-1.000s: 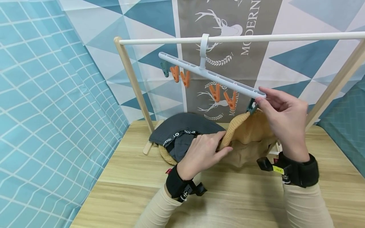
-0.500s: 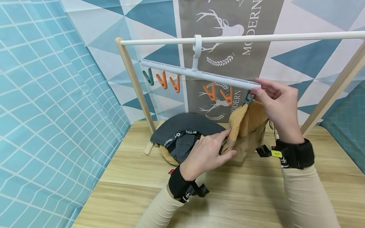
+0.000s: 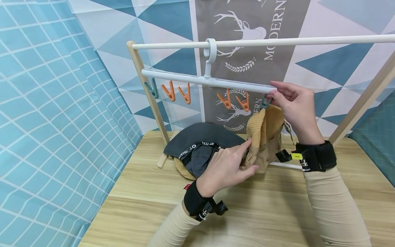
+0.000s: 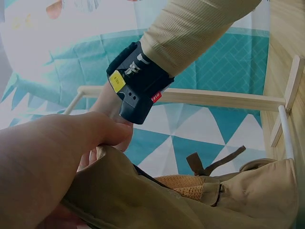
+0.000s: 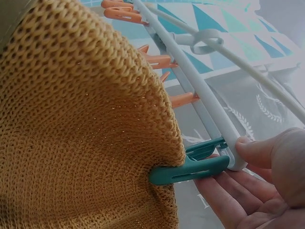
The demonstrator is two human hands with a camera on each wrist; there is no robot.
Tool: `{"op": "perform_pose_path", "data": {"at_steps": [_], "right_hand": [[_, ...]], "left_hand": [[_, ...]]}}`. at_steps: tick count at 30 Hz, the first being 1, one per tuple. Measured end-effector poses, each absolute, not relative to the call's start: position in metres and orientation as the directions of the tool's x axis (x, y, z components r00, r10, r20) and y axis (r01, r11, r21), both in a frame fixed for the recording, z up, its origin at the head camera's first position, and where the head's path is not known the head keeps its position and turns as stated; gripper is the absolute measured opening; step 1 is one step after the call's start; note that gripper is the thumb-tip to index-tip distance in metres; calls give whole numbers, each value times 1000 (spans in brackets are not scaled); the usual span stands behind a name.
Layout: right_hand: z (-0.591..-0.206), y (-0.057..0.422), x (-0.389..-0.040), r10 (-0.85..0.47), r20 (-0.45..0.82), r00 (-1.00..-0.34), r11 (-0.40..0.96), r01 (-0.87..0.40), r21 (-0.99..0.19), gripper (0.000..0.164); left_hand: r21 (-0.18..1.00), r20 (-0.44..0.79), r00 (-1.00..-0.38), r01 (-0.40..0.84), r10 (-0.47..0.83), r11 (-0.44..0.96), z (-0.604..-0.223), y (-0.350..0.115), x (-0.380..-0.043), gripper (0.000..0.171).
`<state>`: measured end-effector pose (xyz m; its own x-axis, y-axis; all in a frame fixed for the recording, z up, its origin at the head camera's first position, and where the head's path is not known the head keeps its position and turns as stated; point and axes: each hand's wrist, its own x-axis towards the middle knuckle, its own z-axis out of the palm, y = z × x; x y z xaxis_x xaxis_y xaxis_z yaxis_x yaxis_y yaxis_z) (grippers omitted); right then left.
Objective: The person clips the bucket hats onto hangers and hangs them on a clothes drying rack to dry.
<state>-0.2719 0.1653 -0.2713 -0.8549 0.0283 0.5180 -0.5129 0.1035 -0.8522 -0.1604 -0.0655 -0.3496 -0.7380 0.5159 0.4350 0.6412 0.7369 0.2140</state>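
Note:
A pale clothes hanger hooks over the white rail, lower at its right end. My right hand pinches that end between thumb and fingers. A green clip under it bites the knitted brim of a tan hat. The hat's khaki fabric lies between my left hand's thumb and fingers in the left wrist view. In the head view, my left hand is at the hat's left side, index finger against the brim. Part of the hat sits behind the hands.
Orange clips and another green clip hang along the hanger. A dark grey cap lies behind my left hand, with knitted material under it. Wooden posts hold the rail above the wooden table.
My right hand has moved left with the hanger's end, and the hanger has slid left and become more level. The clipped hat has swung left with it. My left hand stays near the brim.

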Motion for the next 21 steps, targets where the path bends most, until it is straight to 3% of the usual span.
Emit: {"op": "perform_pose_path", "data": {"at_steps": [5,13,21], "right_hand": [[-272,168,-271,22,520,-854,6,-520,-854,34],[-272,180,-270,66,535,-842,75,-530,-844,36],[-276,200,-270,124,523,-843,-84,-534,-841,36]], "left_hand": [[208,440,-730,650,523,731,-352,-64,-162,78],[194,466,-692,688,551,699,-352,-64,-162,76],[215,511,-647,734,566,645,-355,-61,-163,57]]}}
